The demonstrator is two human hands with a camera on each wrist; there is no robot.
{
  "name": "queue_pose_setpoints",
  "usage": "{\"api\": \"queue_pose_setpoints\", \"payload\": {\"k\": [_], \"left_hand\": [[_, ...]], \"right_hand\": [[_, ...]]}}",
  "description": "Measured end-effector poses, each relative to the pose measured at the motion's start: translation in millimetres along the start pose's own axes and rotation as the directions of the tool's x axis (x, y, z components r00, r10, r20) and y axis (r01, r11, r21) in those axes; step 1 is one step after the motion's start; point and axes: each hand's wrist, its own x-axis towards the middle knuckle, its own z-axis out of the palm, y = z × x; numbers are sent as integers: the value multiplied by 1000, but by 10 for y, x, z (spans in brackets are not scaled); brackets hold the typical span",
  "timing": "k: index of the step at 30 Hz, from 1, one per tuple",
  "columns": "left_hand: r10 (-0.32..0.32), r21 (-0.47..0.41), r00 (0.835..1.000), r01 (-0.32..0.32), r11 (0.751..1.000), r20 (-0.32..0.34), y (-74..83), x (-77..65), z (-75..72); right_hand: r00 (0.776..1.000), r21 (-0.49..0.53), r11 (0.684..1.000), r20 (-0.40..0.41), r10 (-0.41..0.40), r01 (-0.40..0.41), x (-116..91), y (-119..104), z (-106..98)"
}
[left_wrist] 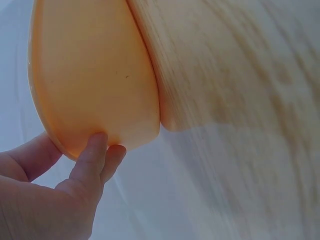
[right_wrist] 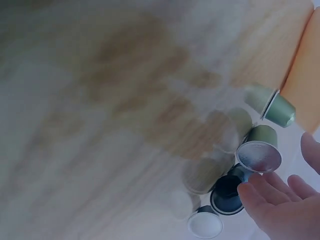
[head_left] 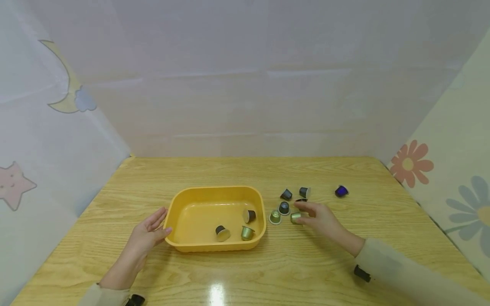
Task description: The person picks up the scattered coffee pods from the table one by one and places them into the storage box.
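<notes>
A yellow plastic tub (head_left: 214, 247) stands on the table, with two dark coffee capsules and a green coffee capsule (head_left: 247, 233) lying in it. At the tub's left end my left hand (head_left: 143, 238) holds the rim; in the left wrist view, fingers (left_wrist: 90, 155) press the outer wall. To the right of the tub, my right hand (head_left: 319, 220) reaches over a green capsule (head_left: 295, 218), thumb and fingers apart around it. In the right wrist view the fingertips (right_wrist: 250, 192) are close to a green capsule (right_wrist: 260, 150), with no firm grip showing.
Beside the right hand lie another green capsule (head_left: 275, 216), a dark blue-grey capsule (head_left: 284, 207), a dark capsule (head_left: 286, 194) and a grey capsule (head_left: 304, 192). A blue capsule (head_left: 341, 191) lies farther right. Printed cloth walls (head_left: 245, 114) border the wooden table (head_left: 237, 280).
</notes>
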Motion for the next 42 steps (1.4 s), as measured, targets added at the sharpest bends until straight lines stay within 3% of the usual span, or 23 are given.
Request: {"api": "queue_pose_setpoints", "payload": {"k": [14, 26, 42], "left_hand": [[-4, 5, 1000, 4, 1000, 6, 3, 6, -11], [3, 13, 1000, -3, 1000, 10, -5, -5, -14], [-15, 3, 1000, 15, 1000, 10, 19, -3, -13]], "right_hand": [[996, 1, 999, 74, 41, -41, 66, 85, 12], [993, -43, 996, 84, 79, -75, 88, 123, 1], [991, -6, 991, 21, 135, -135, 98, -157, -92]]}}
